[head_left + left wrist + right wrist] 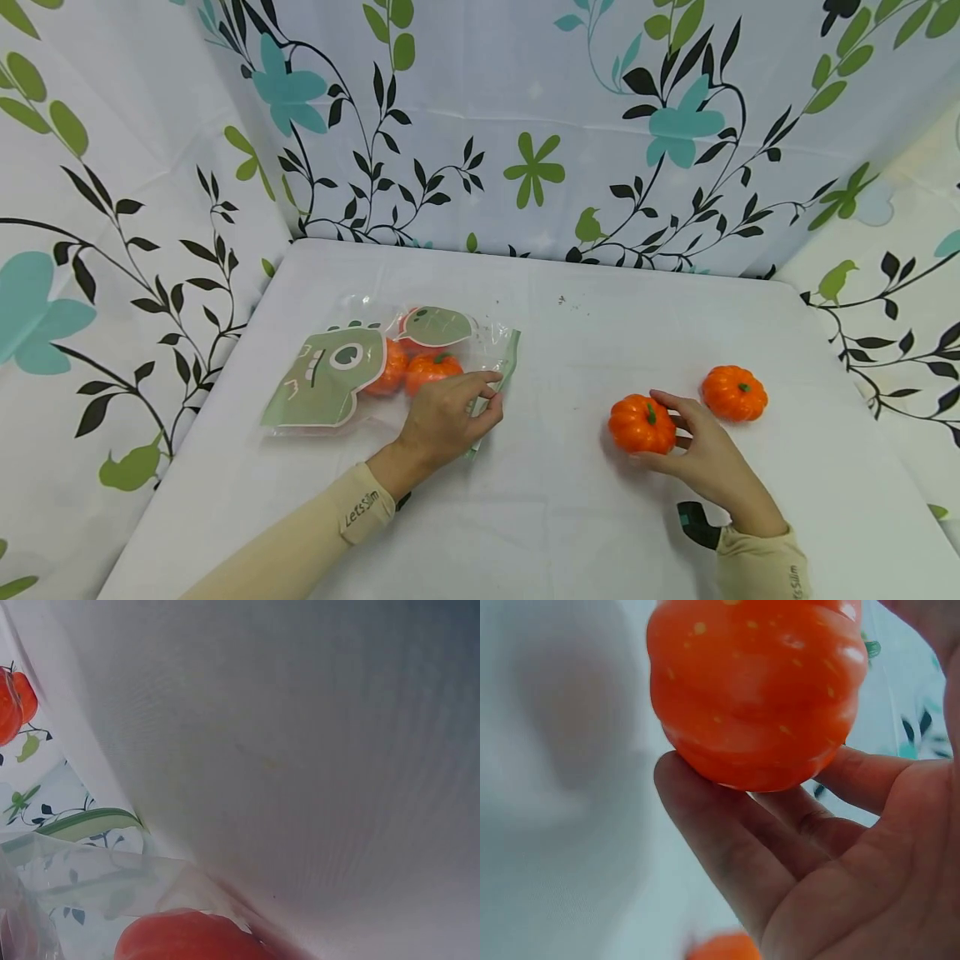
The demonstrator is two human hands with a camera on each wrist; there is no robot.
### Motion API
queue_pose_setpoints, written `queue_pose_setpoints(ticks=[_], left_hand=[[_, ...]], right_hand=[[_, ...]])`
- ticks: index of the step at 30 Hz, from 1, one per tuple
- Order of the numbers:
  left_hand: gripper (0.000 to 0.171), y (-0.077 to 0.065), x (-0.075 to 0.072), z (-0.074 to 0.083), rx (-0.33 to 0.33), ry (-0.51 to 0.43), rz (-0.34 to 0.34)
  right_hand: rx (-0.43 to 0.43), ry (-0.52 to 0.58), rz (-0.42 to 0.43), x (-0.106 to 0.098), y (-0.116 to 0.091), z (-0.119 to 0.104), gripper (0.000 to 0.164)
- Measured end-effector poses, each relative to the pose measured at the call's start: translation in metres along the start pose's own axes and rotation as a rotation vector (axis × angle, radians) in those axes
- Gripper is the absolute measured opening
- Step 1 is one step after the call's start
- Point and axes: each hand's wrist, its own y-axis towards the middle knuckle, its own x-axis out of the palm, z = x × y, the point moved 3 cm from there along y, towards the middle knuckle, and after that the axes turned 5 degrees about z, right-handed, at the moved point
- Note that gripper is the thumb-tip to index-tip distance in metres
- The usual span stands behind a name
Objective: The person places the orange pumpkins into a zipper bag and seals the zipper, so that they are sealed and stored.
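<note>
A clear plastic zip bag [318, 387] with a green dinosaur print lies on the left half of the table. Orange toy pumpkins [433, 368] show through its film. My left hand [442, 417] pinches the bag's open-end edge, by the green strip [512, 354]; in the left wrist view, that strip [94, 821] curves above a pumpkin [191, 937]. With fingers and thumb curved round it, my right hand [708, 467] holds an orange toy pumpkin [641, 423] with a green stem. The right wrist view has this pumpkin [754, 690] close up, against the fingertips.
Another orange toy pumpkin [735, 393] sits on the white-covered table [555, 517], just beyond my right hand. Leaf-patterned curtains [465, 108] hang along the back and both sides. A few dark specks [566, 300] dot the cloth near the back edge.
</note>
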Motion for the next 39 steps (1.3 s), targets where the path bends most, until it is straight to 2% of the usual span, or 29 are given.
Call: queue_pose_setpoints(ticks=[5,9,20,28,39], left_hand=[[0.006,-0.002,0.001,0.000,-0.001,-0.008,0.016],[0.006,-0.004,0.001,0.000,-0.019,-0.019,0.017],[0.004,-0.003,0.000,0.002,-0.039,-0.046,0.035],[0.003,-0.002,-0.001,0.003,-0.037,-0.069,0.044],[0.009,-0.001,-0.003,0.002,-0.019,-0.073,0.097]], right_hand=[[-0.058,0.007,-0.027,0.026,0.011,-0.014,0.097],[-0.121,0.016,-0.051,0.044,0.021,-0.029,0.094],[-0.223,0.092,-0.101,0.090,0.045,-0.071,0.085],[-0.241,0.180,-0.107,0.115,0.056,-0.089,0.084],[-0.190,0.246,-0.128,0.134,0.068,-0.098,0.073]])
